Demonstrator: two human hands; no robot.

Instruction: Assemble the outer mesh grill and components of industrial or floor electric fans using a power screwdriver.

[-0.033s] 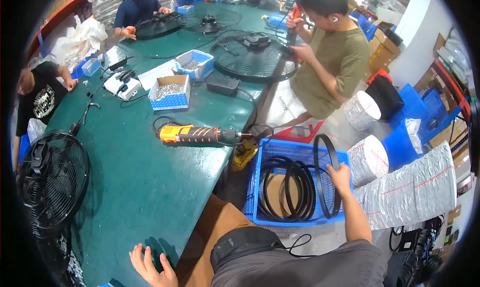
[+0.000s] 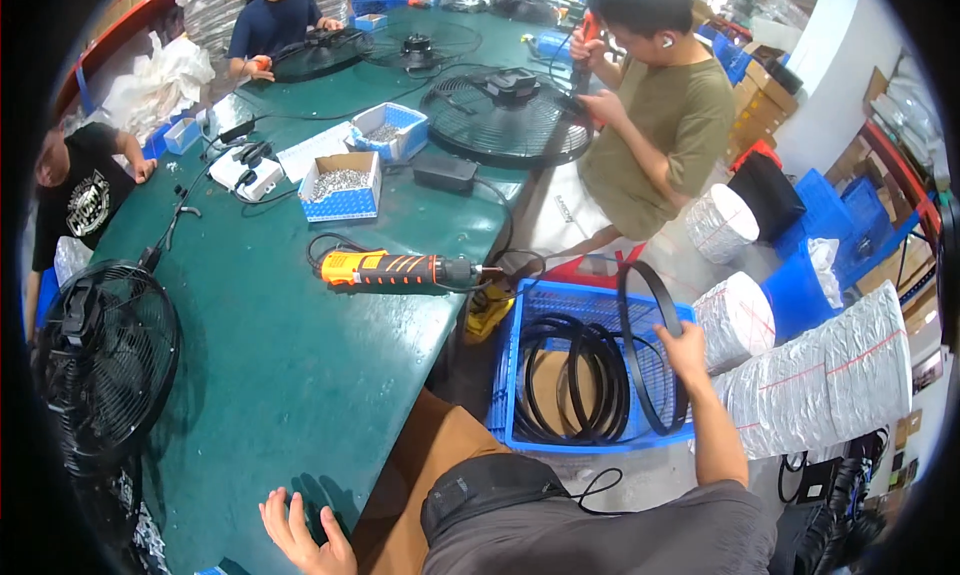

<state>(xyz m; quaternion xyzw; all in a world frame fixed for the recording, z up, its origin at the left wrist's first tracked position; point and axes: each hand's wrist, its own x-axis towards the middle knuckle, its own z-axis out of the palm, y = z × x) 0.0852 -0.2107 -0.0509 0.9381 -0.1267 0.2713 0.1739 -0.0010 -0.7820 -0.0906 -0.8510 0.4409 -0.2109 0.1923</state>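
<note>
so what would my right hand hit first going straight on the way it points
Past the black ring it holds, probably the blue crate's far rim, unless it passes above; depth is unclear.

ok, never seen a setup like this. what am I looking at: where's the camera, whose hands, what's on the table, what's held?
No robot here: a person works bare-handed. The view comes from the left of two fisheye cameras worn on their head, looking down, so straight edges bend. The right hand grips a black hoop at a blue basket with more black hoops inside. The left hand is open and looks empty. On the green table lie an orange-and-black power tool, open boxes of small metal parts and round black grilles. Other people stand around it.
</note>
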